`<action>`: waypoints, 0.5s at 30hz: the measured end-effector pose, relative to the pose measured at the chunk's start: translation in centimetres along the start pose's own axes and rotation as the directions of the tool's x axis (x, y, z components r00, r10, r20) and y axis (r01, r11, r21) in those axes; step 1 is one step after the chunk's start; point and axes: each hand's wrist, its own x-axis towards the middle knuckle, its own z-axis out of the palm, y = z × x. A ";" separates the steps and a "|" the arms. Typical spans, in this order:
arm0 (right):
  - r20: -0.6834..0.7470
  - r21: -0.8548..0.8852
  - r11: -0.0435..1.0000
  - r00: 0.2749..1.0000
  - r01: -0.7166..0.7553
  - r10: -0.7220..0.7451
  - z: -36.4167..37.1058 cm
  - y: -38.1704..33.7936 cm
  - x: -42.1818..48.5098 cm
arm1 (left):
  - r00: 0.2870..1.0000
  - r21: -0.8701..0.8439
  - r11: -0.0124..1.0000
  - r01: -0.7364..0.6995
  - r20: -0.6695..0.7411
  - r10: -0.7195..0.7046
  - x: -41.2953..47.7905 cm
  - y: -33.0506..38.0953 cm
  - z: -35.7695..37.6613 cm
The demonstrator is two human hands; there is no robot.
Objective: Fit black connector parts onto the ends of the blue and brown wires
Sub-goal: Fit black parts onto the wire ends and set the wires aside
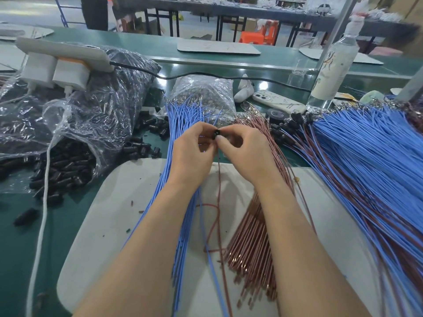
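A small black connector part (216, 133) sits between the fingertips of both hands above the grey mat (119, 202). My left hand (194, 147) pinches it from the left, and my right hand (242, 147) pinches it from the right. A single brown wire (219, 191) and a blue wire (209, 255) hang down from the hands. A bundle of blue wires (183, 115) lies under my left hand. Beneath my right forearm lies a bundle of brown wires (249, 243). Loose black connector parts (61, 165) spill from a plastic bag at the left.
A big heap of finished blue and brown wires (366, 161) fills the right side. A power strip (61, 56) with chargers rests on the plastic bag (103, 92). A phone (278, 101), a tape roll (277, 114) and a clear bottle (334, 65) stand behind the hands.
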 end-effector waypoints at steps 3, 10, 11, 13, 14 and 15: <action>0.001 -0.023 1.000 1.000 0.012 -0.012 0.1 -0.1 0.0 | 0.999 0.045 0.998 -0.039 -0.006 0.040 -0.2 0.0 0.2; -0.170 0.028 0.999 0.985 -0.024 0.028 -0.2 0.1 0.1 | 0.997 0.217 0.976 -0.033 0.075 0.017 0.1 -0.7 0.2; -0.169 0.048 0.998 0.985 -0.037 0.044 -0.2 0.1 0.1 | 0.996 0.231 0.972 -0.035 0.085 0.016 0.1 -0.8 0.2; -0.150 0.075 0.996 0.987 -0.054 0.065 -0.2 0.3 0.2 | 0.996 0.229 0.973 -0.035 0.085 0.016 0.1 -0.6 0.1; -0.140 0.084 0.995 0.988 -0.060 0.072 -0.2 0.3 0.3 | 0.997 0.218 0.975 -0.030 0.080 0.013 0.1 -0.5 0.2; -0.129 0.090 0.994 0.989 -0.065 0.076 -0.1 0.4 0.3 | 0.997 0.199 0.980 -0.023 0.074 0.008 0.1 -0.4 0.2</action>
